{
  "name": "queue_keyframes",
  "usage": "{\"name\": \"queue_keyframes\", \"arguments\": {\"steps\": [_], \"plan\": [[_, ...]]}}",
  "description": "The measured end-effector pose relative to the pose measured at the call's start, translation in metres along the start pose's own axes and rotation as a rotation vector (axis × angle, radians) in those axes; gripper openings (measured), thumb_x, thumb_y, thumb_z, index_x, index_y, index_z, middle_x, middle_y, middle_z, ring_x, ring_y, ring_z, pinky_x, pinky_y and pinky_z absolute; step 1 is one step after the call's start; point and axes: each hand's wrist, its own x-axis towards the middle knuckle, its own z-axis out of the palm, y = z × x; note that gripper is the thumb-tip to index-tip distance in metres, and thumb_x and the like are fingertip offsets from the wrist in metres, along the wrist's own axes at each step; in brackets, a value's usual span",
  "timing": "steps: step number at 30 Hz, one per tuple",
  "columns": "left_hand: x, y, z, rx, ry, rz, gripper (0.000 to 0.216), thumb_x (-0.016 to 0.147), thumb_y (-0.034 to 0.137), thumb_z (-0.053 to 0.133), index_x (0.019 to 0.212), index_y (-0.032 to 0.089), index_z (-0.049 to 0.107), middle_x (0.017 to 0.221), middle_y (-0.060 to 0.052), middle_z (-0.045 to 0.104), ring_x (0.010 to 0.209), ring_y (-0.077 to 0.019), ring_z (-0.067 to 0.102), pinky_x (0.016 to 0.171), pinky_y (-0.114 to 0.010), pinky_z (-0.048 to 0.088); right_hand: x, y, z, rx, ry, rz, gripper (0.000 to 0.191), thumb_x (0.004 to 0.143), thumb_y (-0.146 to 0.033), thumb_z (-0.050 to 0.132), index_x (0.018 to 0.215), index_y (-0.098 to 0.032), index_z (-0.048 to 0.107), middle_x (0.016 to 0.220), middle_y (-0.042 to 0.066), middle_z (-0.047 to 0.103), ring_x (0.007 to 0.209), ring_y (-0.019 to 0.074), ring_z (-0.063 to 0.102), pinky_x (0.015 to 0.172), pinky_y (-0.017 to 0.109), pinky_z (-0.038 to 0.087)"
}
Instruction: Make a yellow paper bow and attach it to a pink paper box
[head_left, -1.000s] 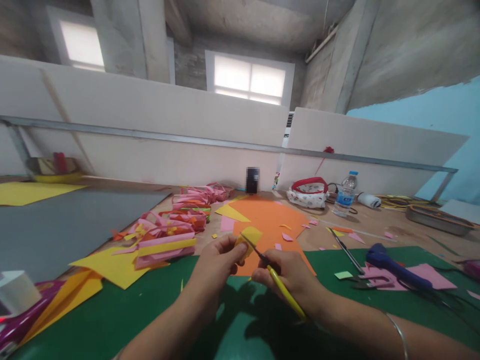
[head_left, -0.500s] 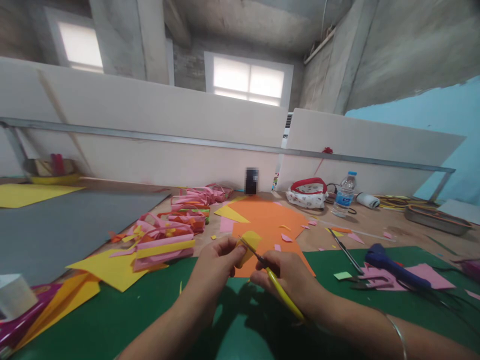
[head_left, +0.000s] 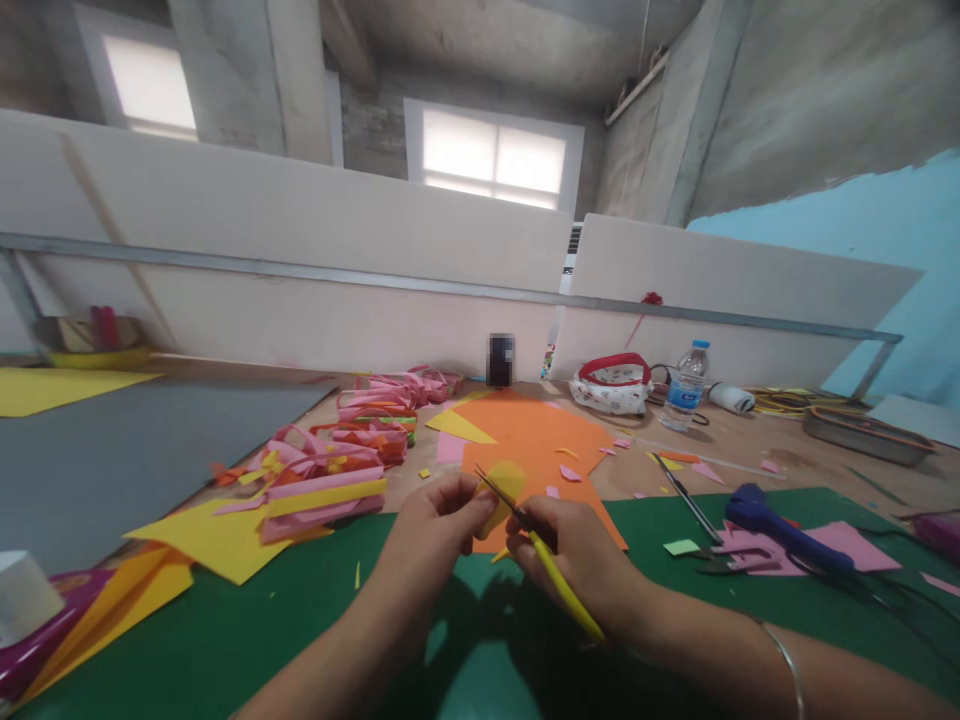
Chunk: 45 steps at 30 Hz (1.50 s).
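My left hand (head_left: 437,525) pinches a small yellow paper piece (head_left: 501,490) above the green cutting mat (head_left: 225,630). In my right hand (head_left: 581,560) are yellow-handled scissors (head_left: 551,570), fingers wrapped round the handles, and the blades cross the yellow piece. An orange paper sheet (head_left: 536,440) lies just beyond both hands.
Pink and yellow paper strips (head_left: 330,480) pile at the left, with yellow sheets (head_left: 202,540) nearer me. A blue glue gun (head_left: 787,530), a second pair of scissors (head_left: 686,500), pink scraps, a water bottle (head_left: 684,385) and a pouch (head_left: 613,383) lie to the right. White partitions stand behind.
The yellow piece has turned slightly in my left hand, and a small yellow sliver now shows below it. Both hands stay in the same place.
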Motion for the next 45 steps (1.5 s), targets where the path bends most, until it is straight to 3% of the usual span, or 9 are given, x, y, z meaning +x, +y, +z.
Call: {"name": "queue_keyframes", "arguments": {"steps": [22, 35, 42, 45], "plan": [[0.004, -0.006, -0.001, -0.014, 0.000, -0.017, 0.022, 0.060, 0.035, 0.067, 0.057, 0.017, 0.055, 0.050, 0.006, 0.046, 0.048, -0.0073, 0.034, 0.047, -0.021, 0.024, 0.001, 0.004, 0.002, -0.087, 0.026, -0.010, 0.012, 0.074, -0.023, 0.050, 0.063, -0.017, 0.051, 0.055, -0.004, 0.048, 0.051, 0.0093, 0.040, 0.049, 0.021, 0.028], [0.003, -0.006, -0.001, -0.004, 0.000, -0.005, 0.022, 0.063, 0.034, 0.066, 0.057, 0.017, 0.054, 0.049, 0.006, 0.045, 0.048, -0.0072, 0.033, 0.047, -0.020, 0.024, 0.002, 0.005, 0.000, -0.137, 0.015, -0.002, 0.013, 0.074, -0.023, 0.051, 0.064, -0.017, 0.053, 0.056, -0.003, 0.051, 0.052, 0.0097, 0.042, 0.049, 0.021, 0.029], [0.005, -0.004, -0.005, 0.006, 0.046, 0.007, 0.021, 0.068, 0.036, 0.064, 0.066, 0.016, 0.058, 0.056, 0.005, 0.046, 0.052, -0.0073, 0.034, 0.048, -0.019, 0.026, 0.003, 0.005, -0.006, -0.095, -0.063, 0.017, 0.017, 0.073, -0.020, 0.052, 0.087, -0.017, 0.061, 0.073, 0.001, 0.064, 0.063, 0.0127, 0.054, 0.056, 0.021, 0.037], [0.009, -0.004, -0.011, 0.001, 0.102, 0.006, 0.024, 0.071, 0.040, 0.062, 0.069, 0.017, 0.058, 0.059, 0.004, 0.047, 0.055, -0.0077, 0.036, 0.050, -0.018, 0.029, 0.005, 0.008, -0.011, -0.068, -0.082, 0.012, 0.018, 0.069, -0.017, 0.054, 0.085, -0.016, 0.062, 0.074, 0.002, 0.063, 0.065, 0.0133, 0.055, 0.058, 0.022, 0.039]]}}
